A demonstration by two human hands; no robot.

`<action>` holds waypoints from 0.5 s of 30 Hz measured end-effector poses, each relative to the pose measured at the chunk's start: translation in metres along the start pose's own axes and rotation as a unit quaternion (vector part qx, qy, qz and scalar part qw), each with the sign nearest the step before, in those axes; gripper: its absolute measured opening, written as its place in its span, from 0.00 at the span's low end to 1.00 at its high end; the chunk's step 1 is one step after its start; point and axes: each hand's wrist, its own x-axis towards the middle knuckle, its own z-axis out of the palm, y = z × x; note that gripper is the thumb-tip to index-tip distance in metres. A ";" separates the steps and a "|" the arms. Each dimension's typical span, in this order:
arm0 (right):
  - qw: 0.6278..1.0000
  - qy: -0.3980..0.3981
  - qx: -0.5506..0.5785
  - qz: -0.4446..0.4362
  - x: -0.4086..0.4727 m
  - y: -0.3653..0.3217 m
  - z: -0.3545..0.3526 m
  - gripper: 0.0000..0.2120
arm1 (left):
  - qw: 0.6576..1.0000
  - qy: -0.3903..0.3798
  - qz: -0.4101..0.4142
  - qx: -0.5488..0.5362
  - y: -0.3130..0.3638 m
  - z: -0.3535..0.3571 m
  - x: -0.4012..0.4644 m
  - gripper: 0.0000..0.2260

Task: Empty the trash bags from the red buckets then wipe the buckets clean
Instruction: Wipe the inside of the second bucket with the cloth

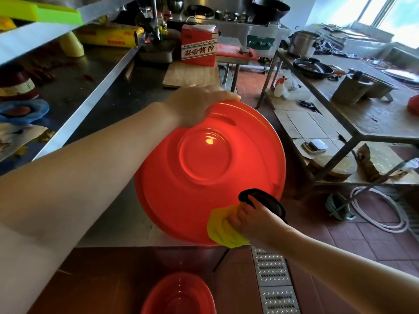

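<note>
Head view: round glossy red plastic bucket (pixel 204 168), crumpled yellow cloth (pixel 223 230).

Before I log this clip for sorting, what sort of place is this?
Most likely a commercial kitchen. Steel worktops line the left, woks and pots sit on a range at the back, and a steel stockpot and pan stand on a prep table over red tiled floor.

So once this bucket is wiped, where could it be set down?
Bare steel countertop runs between the shelf edge and the held red bucket, back to the wooden board. The shelf on the left is crowded. The floor near the drain grate already has a second red bucket.
</note>
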 end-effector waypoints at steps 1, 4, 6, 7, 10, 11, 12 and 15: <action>1.000 0.009 0.012 -0.005 0.001 -0.003 0.001 0.13 | 0.999 0.011 -0.009 0.044 -0.002 0.003 -0.001 0.24; 0.997 0.040 0.070 0.007 0.005 -0.011 0.005 0.16 | 0.992 0.005 -0.083 0.092 -0.018 0.011 -0.011 0.32; 0.992 0.065 0.107 0.025 0.007 -0.014 0.010 0.22 | 0.989 0.002 -0.128 0.074 -0.029 0.015 -0.026 0.34; 0.988 0.073 0.129 0.036 0.008 -0.015 0.010 0.25 | 0.987 -0.002 -0.152 0.055 -0.034 0.017 -0.034 0.34; 0.974 0.117 0.176 0.076 0.012 -0.022 0.010 0.29 | 0.977 -0.020 -0.210 -0.007 -0.040 0.028 -0.057 0.32; 0.970 0.128 0.187 0.092 0.014 -0.026 0.006 0.30 | 0.975 -0.020 -0.220 -0.030 -0.039 0.031 -0.062 0.31; 0.964 0.143 0.199 0.103 0.017 -0.031 0.003 0.31 | 0.973 -0.009 -0.224 -0.056 -0.037 0.033 -0.066 0.29; 0.941 0.199 0.241 0.131 0.026 -0.048 -0.012 0.27 | 0.967 0.061 -0.214 -0.127 -0.030 0.029 -0.066 0.24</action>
